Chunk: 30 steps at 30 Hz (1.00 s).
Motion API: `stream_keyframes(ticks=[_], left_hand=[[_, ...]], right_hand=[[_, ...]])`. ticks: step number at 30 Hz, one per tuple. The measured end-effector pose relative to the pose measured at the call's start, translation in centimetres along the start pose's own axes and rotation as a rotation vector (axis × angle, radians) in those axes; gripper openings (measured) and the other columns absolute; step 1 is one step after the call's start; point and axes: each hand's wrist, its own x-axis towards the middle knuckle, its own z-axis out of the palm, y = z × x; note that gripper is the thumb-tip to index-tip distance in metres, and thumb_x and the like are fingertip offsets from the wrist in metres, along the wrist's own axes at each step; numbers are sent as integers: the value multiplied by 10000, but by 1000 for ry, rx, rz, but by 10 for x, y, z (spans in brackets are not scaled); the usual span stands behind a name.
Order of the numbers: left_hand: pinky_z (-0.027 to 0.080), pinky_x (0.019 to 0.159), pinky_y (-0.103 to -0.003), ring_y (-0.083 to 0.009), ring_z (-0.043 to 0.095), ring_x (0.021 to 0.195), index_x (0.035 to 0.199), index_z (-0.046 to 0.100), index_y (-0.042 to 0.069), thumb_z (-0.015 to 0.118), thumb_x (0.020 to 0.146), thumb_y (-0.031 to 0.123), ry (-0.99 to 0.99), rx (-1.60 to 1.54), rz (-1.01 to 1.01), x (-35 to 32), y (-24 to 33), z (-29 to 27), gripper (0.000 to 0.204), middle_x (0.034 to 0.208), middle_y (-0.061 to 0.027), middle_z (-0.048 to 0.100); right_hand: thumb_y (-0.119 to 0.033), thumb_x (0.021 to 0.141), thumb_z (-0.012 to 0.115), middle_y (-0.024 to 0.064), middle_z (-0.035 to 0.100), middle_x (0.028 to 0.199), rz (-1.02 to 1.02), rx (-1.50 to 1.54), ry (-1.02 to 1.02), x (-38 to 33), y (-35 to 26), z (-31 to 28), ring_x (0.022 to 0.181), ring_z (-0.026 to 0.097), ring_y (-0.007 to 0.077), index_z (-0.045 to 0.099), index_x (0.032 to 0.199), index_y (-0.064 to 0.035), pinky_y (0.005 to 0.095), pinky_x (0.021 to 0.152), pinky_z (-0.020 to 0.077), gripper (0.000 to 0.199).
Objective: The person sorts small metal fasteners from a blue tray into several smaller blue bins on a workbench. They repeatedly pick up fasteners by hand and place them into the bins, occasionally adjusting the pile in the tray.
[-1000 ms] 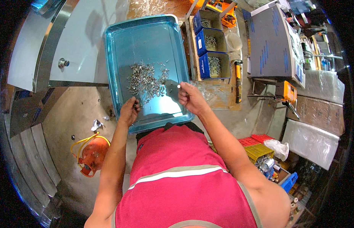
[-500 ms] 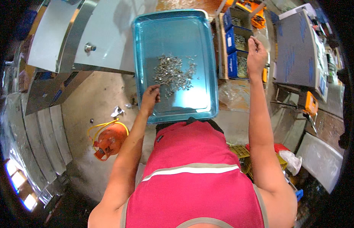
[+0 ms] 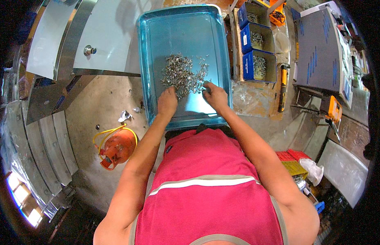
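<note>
A blue plastic tray (image 3: 157,49) lies in front of me with a loose pile of small metal screws (image 3: 182,74) in its middle. My left hand (image 3: 167,102) rests on the tray floor at the near left edge of the pile, fingers curled onto the screws. My right hand (image 3: 214,94) is at the near right edge of the pile, fingertips pinched on the screws there. Whether either hand holds a screw is hidden by the fingers.
Three blue bins (image 3: 258,65) holding small metal parts stand in a row right of the tray. A yellow-handled tool (image 3: 282,87) lies beside them. A grey case (image 3: 318,53) sits farther right. An orange gas cylinder (image 3: 116,149) stands on the floor at left, near metal sheets (image 3: 100,36).
My right hand has come back from the blue bins on the right to the screw pile in the tray. My left hand stays at the pile's near edge.
</note>
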Motion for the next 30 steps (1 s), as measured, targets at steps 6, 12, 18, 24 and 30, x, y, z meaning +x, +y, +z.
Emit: stream_keyframes(ticks=[6, 12, 18, 24, 30], left_hand=[[540, 707, -394, -249, 648, 812, 1063, 565, 40, 571, 991, 209, -184, -1171, -429, -9, -29, -20, 184, 929, -134, 657], [517, 647, -364, -200, 624, 720, 941, 592, 49, 597, 978, 260, -262, -1092, -344, -25, -37, -43, 214, 823, -72, 641], [533, 715, -507, -391, 693, 810, 986, 669, 36, 652, 954, 397, -115, -195, 15, -32, -20, -40, 362, 894, -206, 709], [549, 756, -545, -431, 712, 847, 945, 708, 49, 686, 873, 343, -123, -125, -110, -26, -8, -26, 303, 903, -221, 735], [553, 737, -564, -430, 716, 833, 895, 715, 40, 661, 838, 284, -141, -23, -73, -12, -6, -14, 257, 882, -237, 729]], right_hand=[[-243, 916, 634, 179, 713, 916, -112, -86, -29, 8, 10, 16, 857, 683, 431, 623, 1081, -122, 545, 751, 538, 204], [-216, 957, 516, 97, 653, 762, 356, 786, -226, 6, 17, 1, 705, 685, 218, 617, 926, -47, 330, 575, 513, 199], [-217, 957, 575, 52, 663, 750, 414, 1023, -223, -16, 17, -6, 705, 656, 153, 703, 973, -14, 278, 584, 502, 241], [-214, 849, 783, 119, 754, 897, 111, 316, -149, -24, -3, 30, 794, 708, 237, 772, 955, -17, 355, 742, 555, 224], [-393, 796, 806, 142, 705, 898, -5, 8, -192, -42, -43, 55, 833, 694, 360, 718, 820, -73, 465, 734, 549, 333]])
